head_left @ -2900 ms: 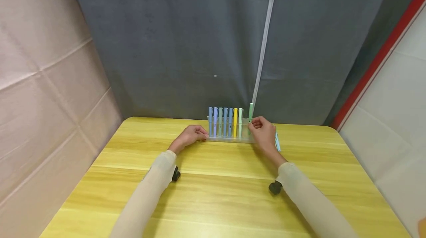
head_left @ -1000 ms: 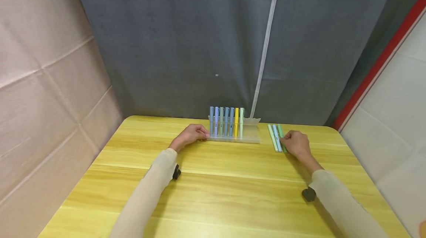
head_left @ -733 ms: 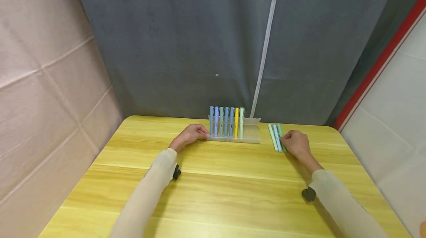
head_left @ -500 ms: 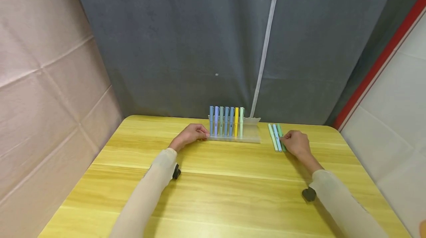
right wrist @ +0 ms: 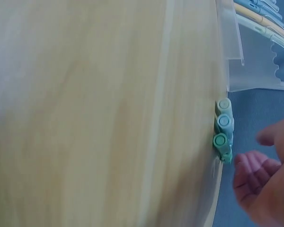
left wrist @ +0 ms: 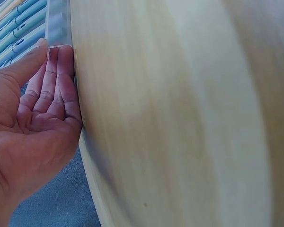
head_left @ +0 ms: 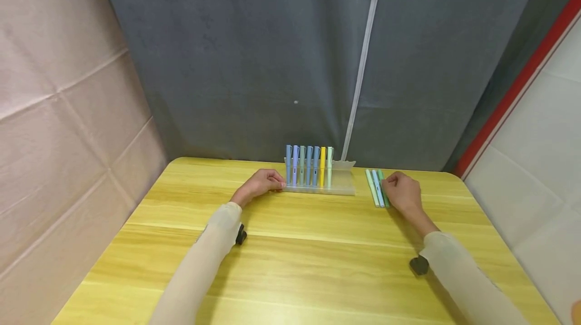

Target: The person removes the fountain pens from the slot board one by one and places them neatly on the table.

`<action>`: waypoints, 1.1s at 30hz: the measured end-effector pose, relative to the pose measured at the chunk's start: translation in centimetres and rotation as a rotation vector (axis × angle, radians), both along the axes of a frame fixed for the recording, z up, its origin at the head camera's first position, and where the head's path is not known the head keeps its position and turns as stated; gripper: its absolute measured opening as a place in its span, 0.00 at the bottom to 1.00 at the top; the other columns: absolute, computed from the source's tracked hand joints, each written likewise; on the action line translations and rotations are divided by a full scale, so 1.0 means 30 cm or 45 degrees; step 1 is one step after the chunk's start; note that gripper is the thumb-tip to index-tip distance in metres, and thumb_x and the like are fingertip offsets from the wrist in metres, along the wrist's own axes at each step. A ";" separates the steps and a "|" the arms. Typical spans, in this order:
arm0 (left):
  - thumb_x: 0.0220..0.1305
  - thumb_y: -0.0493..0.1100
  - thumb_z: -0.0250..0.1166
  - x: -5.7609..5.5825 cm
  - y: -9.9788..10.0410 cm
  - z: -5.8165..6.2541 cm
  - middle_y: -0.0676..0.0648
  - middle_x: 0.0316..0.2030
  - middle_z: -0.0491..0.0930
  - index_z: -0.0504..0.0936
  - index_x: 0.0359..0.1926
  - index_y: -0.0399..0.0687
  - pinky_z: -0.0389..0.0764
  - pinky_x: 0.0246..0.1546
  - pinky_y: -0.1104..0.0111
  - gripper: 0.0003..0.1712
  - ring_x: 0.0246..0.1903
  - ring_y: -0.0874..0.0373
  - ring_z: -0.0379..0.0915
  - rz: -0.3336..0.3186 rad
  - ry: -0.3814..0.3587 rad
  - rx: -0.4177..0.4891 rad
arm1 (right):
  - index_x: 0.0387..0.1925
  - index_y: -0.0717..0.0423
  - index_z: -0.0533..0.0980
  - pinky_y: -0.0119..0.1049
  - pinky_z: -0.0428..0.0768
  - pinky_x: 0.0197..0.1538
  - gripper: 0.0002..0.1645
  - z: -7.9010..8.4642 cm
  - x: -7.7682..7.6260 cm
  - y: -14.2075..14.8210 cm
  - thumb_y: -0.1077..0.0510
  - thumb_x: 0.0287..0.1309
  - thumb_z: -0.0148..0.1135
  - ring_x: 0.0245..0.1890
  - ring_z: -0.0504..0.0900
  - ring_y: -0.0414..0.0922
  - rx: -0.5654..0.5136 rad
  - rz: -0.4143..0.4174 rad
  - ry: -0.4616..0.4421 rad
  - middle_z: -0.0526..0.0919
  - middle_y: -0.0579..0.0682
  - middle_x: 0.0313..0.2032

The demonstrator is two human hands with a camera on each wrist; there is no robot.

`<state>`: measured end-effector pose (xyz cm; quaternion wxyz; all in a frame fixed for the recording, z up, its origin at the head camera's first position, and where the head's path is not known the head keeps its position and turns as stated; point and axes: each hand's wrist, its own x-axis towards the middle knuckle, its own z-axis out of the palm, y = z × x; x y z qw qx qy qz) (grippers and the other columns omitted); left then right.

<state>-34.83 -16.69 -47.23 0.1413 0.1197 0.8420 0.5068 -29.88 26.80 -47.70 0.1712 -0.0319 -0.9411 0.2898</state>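
Note:
A clear pen rack (head_left: 343,179) stands near the table's back edge. Several pens sit upright in its left and middle slots, among them a yellow pen (head_left: 323,166) and a pale green pen (head_left: 329,166). My left hand (head_left: 260,183) pinches the rack's left end, thumb at the front edge (left wrist: 59,33). To the right of the rack, a light green pen (head_left: 372,188), a light blue pen (head_left: 378,188) and a darker green pen (right wrist: 221,141) lie side by side. My right hand (head_left: 403,193) hovers beside the darker green one, fingers loosely bent and holding nothing.
The wooden table (head_left: 290,264) spreads out in front of the rack. Behind it hangs a grey curtain (head_left: 245,62), close to the back edge. A pale cloth wall (head_left: 68,113) stands on the left, and a white panel (head_left: 535,163) with red trim on the right.
My right hand has taken the darker green pen out of the rack's right side and laid it beside the two loose pens. Its fingers have since let go and risen slightly. My left hand stays put.

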 end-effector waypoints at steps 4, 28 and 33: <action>0.73 0.41 0.69 0.001 0.001 0.002 0.41 0.42 0.91 0.86 0.48 0.41 0.83 0.42 0.69 0.09 0.40 0.56 0.85 0.007 -0.020 0.010 | 0.37 0.61 0.83 0.38 0.75 0.38 0.12 -0.004 -0.014 -0.038 0.54 0.68 0.66 0.30 0.82 0.50 -0.068 0.042 0.131 0.88 0.58 0.32; 0.74 0.42 0.68 -0.001 0.003 0.008 0.43 0.41 0.90 0.86 0.49 0.41 0.81 0.43 0.69 0.10 0.41 0.55 0.84 0.017 -0.024 -0.031 | 0.51 0.66 0.84 0.51 0.87 0.53 0.15 0.015 -0.073 -0.360 0.61 0.68 0.70 0.46 0.90 0.57 -0.396 0.342 0.043 0.91 0.63 0.46; 0.74 0.41 0.68 -0.004 0.003 0.005 0.43 0.41 0.91 0.86 0.49 0.41 0.81 0.42 0.69 0.09 0.40 0.56 0.84 0.017 -0.023 -0.027 | 0.51 0.65 0.84 0.50 0.88 0.52 0.15 0.014 -0.081 -0.406 0.59 0.68 0.71 0.46 0.90 0.57 -0.386 0.328 0.028 0.91 0.63 0.46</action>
